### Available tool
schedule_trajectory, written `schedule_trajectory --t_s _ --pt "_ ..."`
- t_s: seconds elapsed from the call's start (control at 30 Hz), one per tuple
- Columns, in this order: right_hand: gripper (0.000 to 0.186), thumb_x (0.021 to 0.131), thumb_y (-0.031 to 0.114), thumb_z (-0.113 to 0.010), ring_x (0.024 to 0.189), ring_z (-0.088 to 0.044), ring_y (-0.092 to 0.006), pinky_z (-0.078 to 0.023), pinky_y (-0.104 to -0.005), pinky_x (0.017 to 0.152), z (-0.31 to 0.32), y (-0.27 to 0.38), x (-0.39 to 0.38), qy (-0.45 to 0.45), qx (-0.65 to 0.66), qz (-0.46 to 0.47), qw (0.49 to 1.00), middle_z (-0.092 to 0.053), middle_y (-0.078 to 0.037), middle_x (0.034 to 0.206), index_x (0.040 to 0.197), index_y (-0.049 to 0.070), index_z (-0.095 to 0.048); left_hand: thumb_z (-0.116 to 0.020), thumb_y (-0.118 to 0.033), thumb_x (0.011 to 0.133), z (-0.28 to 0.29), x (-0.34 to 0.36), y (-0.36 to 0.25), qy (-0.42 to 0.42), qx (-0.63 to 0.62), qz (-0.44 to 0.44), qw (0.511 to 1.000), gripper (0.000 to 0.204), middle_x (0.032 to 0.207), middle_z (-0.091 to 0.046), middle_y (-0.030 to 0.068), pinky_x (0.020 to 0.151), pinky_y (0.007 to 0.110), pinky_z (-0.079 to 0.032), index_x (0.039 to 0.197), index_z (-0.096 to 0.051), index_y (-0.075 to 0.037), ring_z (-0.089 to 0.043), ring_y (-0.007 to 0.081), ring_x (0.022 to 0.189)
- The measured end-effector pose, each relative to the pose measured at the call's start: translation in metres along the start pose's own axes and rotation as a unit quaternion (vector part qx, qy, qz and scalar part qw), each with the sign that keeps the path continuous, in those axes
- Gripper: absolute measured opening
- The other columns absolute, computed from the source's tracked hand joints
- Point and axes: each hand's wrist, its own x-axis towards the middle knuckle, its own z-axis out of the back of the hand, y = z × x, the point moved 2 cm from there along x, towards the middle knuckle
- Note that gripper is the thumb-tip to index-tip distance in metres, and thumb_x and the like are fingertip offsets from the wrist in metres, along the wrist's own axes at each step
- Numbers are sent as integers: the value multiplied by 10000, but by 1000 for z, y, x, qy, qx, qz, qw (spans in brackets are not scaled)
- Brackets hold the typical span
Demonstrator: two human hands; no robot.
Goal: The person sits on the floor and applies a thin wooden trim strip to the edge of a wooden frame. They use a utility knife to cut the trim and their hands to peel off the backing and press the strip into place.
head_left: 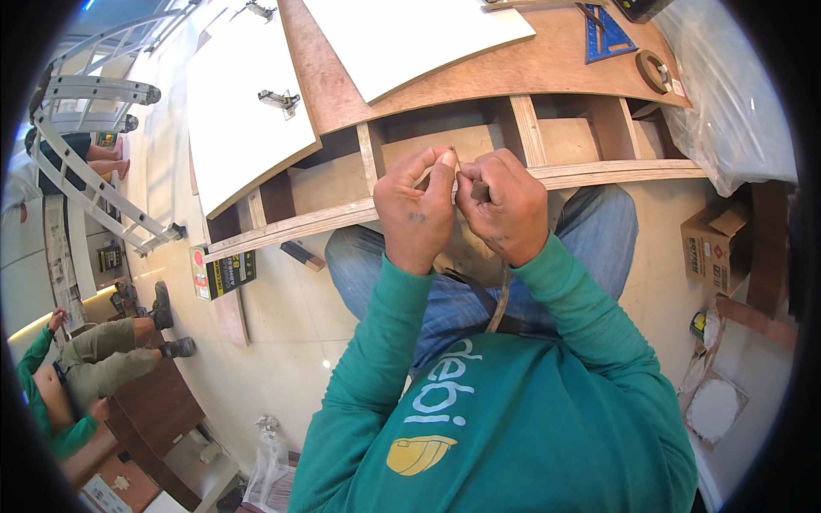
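Note:
My left hand point(415, 205) is closed, pinching the upper end of a thin brown strip point(499, 303) between thumb and index finger. My right hand point(509, 209) is closed beside it around the strip and a small dark brown piece point(481, 190), too hidden to identify; the rest of the strip hangs down toward my lap. Both hands are raised in front of a long wooden frame point(581, 170) with open compartments. Above the frame lie two white panels point(244, 137), the left one with metal hinges point(279, 100), on a plywood sheet point(556, 64).
A blue square point(599, 43) and tape roll point(652, 73) lie top right. An aluminium ladder point(94, 179) stands left, with people's legs point(128, 342) near it. An adhesive box point(224, 272) sits by the frame; a cardboard box point(710, 248) and plastic sheeting point(710, 120) are right.

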Motion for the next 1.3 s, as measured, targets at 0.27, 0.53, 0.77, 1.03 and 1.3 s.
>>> schedule_trajectory --t_s 0.27,0.53,0.77,1.03,1.3 --pt "180 831 24 -830 707 -690 -233 -559 -349 612 4 1 3 8 43 -91 995 -697 -80 868 970 49 -718 -707 -124 1078 -5 11 22 43 -35 -10 998 138 1191 -730 76 850 274 -599 1119 -720 7 -707 134 945" --pt "206 985 153 -808 779 -639 -61 -528 -251 679 17 -34 37 91 317 -298 896 -770 -31 932 1087 -25 -786 -787 -177 1051 16 39 -19 167 -41 49 984 341 994 -761 27 701 215 -641 1339 -745 2 -680 56 831" --pt "185 942 141 -777 685 -635 -75 -543 -264 639 21 -24 44 39 211 -235 948 -784 -43 855 1042 -13 -801 -806 -101 986 4 33 -32 114 131 -84 981 166 880 -765 35 658 252 -593 1087 -809 31 -684 74 750" --pt "151 918 135 -760 642 -625 -104 -541 -286 618 34 -16 51 67 180 -219 957 -751 -68 797 968 -7 -771 -829 -32 922 -2 18 -52 81 187 -165 965 99 884 -761 71 645 266 -585 1005 -795 9 -720 114 740" --pt "143 930 137 -734 594 -591 -119 -519 -317 577 38 -8 51 72 155 -196 966 -697 -79 725 938 -5 -745 -835 -23 910 0 19 -54 118 191 -174 959 123 890 -771 90 657 277 -622 1025 -801 6 -740 132 749"
